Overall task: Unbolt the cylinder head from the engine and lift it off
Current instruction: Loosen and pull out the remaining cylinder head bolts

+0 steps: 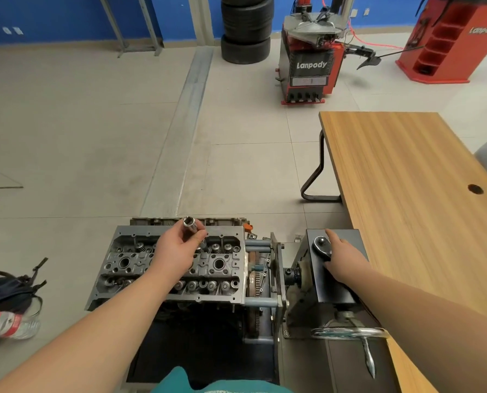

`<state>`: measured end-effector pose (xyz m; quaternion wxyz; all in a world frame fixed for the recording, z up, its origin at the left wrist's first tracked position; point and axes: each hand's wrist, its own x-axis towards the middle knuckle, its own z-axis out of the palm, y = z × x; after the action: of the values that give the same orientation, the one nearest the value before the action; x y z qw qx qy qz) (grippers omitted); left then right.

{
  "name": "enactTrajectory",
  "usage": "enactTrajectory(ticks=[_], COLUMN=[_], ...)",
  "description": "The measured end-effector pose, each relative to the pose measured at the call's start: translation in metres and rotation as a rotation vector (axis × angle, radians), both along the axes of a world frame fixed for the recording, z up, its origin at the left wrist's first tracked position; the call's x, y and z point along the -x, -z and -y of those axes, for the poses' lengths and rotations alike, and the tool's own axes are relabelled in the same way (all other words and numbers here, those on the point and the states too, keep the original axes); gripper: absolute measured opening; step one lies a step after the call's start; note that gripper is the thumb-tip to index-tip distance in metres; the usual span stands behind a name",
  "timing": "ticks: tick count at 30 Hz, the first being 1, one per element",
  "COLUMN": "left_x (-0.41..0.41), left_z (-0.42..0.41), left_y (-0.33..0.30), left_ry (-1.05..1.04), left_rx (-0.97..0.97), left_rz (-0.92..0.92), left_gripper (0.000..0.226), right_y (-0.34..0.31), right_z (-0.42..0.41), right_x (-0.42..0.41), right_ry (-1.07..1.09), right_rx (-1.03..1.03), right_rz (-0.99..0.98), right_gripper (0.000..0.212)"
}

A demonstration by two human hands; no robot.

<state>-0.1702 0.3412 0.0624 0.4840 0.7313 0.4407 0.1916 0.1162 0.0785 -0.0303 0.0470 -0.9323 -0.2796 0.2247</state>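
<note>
The grey cylinder head [129, 265], with valve springs and round bores showing, lies face up on the engine mounted in a stand. My left hand [177, 251] hovers over its middle and is shut on a chrome socket [190, 224], open end pointing up and away. My right hand [340, 258] rests on the stand's black gearbox [336, 287] and grips a ratchet wrench, whose round chrome head [321, 245] shows by my thumb. The handle is hidden under my palm.
A chrome crank wheel [350, 333] with a handle sticks out of the stand below the gearbox. A wooden table [412, 177] stands at the right. A dark bag [7, 290] and a plastic bottle [9, 326] lie on the floor at left. Stacked tyres [246, 29] and a red tyre machine [310, 61] stand far back.
</note>
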Motion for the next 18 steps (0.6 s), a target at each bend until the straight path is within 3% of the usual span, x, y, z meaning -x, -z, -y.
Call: enactTrajectory(ticks=[4,7,14,18], left_x=[0.002,0.003,0.007,0.008], left_z=[-0.003,-0.006,-0.024,-0.059], left_y=[0.001,0.002,-0.002,-0.017], left_ry=[0.034,0.062,0.256,0.570], left_rx=[0.003,0.013,-0.010,-0.024], left_rz=[-0.007,-0.010,-0.040,-0.144], left_gripper=[0.008,0.007,0.012,0.018], right_y=[-0.007,-0.025,-0.129,-0.184], right_z=[0.004,-0.004,-0.105,-0.166], right_x=[0.005,0.013,0.098,0.163], right_ry=[0.027,0.005,-0.175,-0.458], right_rx=[0.027,0.050,-0.421,-0.371], right_rz=[-0.001,0.096,0.088,0.126], right_gripper=[0.093,0.079,0.030,0.056])
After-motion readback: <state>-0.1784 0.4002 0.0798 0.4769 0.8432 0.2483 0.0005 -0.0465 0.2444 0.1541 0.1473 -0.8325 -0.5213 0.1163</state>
